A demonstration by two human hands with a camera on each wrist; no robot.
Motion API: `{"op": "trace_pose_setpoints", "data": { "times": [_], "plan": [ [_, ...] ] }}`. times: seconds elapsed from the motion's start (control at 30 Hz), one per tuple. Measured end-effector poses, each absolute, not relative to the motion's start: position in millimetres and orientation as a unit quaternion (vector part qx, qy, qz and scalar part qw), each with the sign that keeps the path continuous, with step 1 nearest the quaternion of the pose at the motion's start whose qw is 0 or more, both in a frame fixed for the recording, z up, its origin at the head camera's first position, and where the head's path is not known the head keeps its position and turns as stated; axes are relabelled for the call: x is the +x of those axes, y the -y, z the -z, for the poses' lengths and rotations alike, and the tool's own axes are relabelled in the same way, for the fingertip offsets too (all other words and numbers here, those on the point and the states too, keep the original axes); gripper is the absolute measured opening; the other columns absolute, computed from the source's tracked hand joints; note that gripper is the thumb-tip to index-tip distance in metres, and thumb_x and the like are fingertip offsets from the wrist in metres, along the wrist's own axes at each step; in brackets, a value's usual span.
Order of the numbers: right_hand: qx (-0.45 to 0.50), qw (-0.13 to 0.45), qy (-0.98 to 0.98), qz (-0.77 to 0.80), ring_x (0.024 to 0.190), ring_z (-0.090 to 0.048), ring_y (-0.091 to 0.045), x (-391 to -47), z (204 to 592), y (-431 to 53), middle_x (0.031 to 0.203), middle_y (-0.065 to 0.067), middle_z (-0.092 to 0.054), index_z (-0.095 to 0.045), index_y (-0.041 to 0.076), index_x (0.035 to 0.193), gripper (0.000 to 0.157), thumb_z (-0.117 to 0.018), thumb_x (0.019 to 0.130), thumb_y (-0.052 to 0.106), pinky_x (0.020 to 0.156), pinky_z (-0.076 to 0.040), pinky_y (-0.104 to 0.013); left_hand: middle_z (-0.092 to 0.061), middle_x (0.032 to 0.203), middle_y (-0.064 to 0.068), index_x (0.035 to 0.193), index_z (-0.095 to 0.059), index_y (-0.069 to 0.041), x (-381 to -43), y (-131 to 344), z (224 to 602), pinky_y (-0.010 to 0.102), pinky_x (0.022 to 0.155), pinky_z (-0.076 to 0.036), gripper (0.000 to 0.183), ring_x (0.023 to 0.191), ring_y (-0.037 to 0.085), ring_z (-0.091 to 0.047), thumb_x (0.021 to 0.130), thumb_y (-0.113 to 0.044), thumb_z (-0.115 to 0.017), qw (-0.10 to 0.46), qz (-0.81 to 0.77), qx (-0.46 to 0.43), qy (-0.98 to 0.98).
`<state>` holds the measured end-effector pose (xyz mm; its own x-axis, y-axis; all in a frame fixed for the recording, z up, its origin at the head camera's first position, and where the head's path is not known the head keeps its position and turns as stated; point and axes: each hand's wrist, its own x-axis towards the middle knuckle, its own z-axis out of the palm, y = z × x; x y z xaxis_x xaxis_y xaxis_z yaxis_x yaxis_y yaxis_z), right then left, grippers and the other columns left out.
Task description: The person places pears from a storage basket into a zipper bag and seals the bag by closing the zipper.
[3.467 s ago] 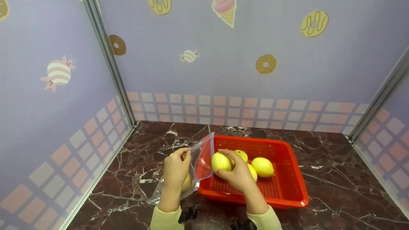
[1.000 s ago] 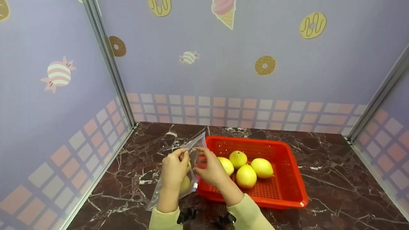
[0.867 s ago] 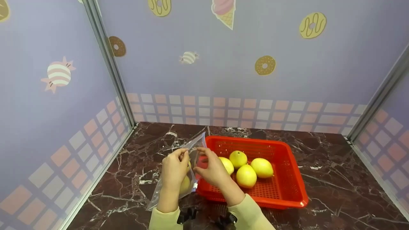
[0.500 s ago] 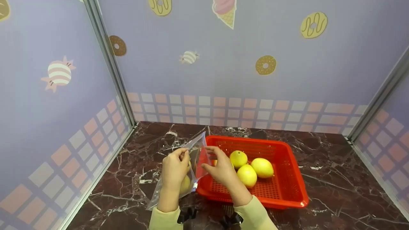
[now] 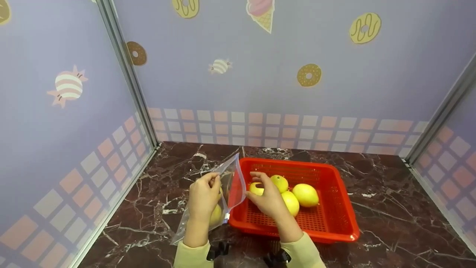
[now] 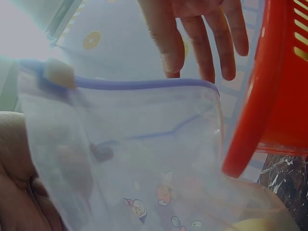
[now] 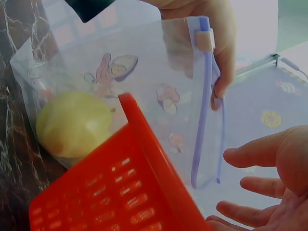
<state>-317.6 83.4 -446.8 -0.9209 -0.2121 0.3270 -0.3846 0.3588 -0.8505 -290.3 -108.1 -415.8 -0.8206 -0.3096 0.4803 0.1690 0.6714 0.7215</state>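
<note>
My left hand (image 5: 202,197) pinches the edge of a clear zip bag (image 5: 237,188), whose purple-lined mouth gapes to the right. Inside the bag lie yellow fruits, partly hidden by the left hand; the right wrist view shows a pale yellow one (image 7: 74,125) with a short stem low in it. The bag also bears small printed figures and a slider (image 7: 204,41). My right hand (image 5: 270,199), holding nothing, has its fingers spread apart just right of the bag's mouth. It is over the red basket (image 5: 344,219), near a yellow fruit (image 5: 256,189) partly behind its fingers.
More yellow fruits (image 5: 305,195) sit in the slotted basket, right of the bag. Dark marbled tabletop (image 5: 394,201) surrounds it. Patterned panels stand at the back (image 5: 275,93) and on both sides.
Earlier the right hand held a yellow fruit at the bag's mouth, then reached inside. It has since come out without the fruit and moved right over the basket. The left hand keeps its pinch.
</note>
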Motion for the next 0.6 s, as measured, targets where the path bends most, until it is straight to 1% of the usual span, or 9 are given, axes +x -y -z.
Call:
{"op": "trace_pose_setpoints", "data": {
  "times": [0.17, 0.3, 0.43, 0.6],
  "plan": [
    [0.16, 0.079, 0.824, -0.538, 0.124, -0.058, -0.048, -318, 449, -94, 0.131, -0.025, -0.064, -0.058, 0.001, 0.135, 0.055, -0.078, 0.084, 0.005, 0.106, -0.046, -0.06, -0.064, 0.066, 0.0, 0.101, -0.081, -0.006, -291, 107, 415, 0.039, 0.066, -0.053, 0.016, 0.061, 0.016, -0.055, 0.093, -0.012, -0.068, 0.295, 0.4, 0.042, 0.866],
    [0.144, 0.08, 0.834, -0.527, 0.123, -0.058, -0.047, -318, 451, -102, 0.132, -0.025, -0.063, -0.059, 0.001, 0.134, 0.053, -0.078, 0.085, 0.004, 0.107, -0.046, -0.06, -0.063, 0.065, 0.0, 0.101, -0.081, -0.006, -291, 107, 415, 0.038, 0.065, -0.052, 0.016, 0.06, 0.016, -0.053, 0.093, -0.012, -0.068, 0.298, 0.399, 0.041, 0.867],
    [0.133, 0.071, 0.842, -0.518, 0.126, -0.057, -0.049, -318, 453, -109, 0.133, -0.026, -0.06, -0.06, 0.0, 0.133, 0.051, -0.077, 0.086, 0.005, 0.108, -0.046, -0.059, -0.062, 0.065, 0.0, 0.101, -0.081, -0.006, -291, 107, 415, 0.036, 0.064, -0.05, 0.016, 0.06, 0.015, -0.051, 0.093, -0.012, -0.068, 0.293, 0.401, 0.042, 0.867],
    [0.118, 0.071, 0.866, -0.481, 0.129, -0.056, -0.046, -318, 453, -116, 0.134, -0.026, -0.061, -0.062, 0.002, 0.131, 0.049, -0.078, 0.085, 0.008, 0.106, -0.048, -0.058, -0.063, 0.065, 0.0, 0.102, -0.081, -0.006, -290, 107, 415, 0.036, 0.063, -0.049, 0.016, 0.06, 0.014, -0.052, 0.093, -0.012, -0.068, 0.287, 0.402, 0.045, 0.868]
  ]
}}
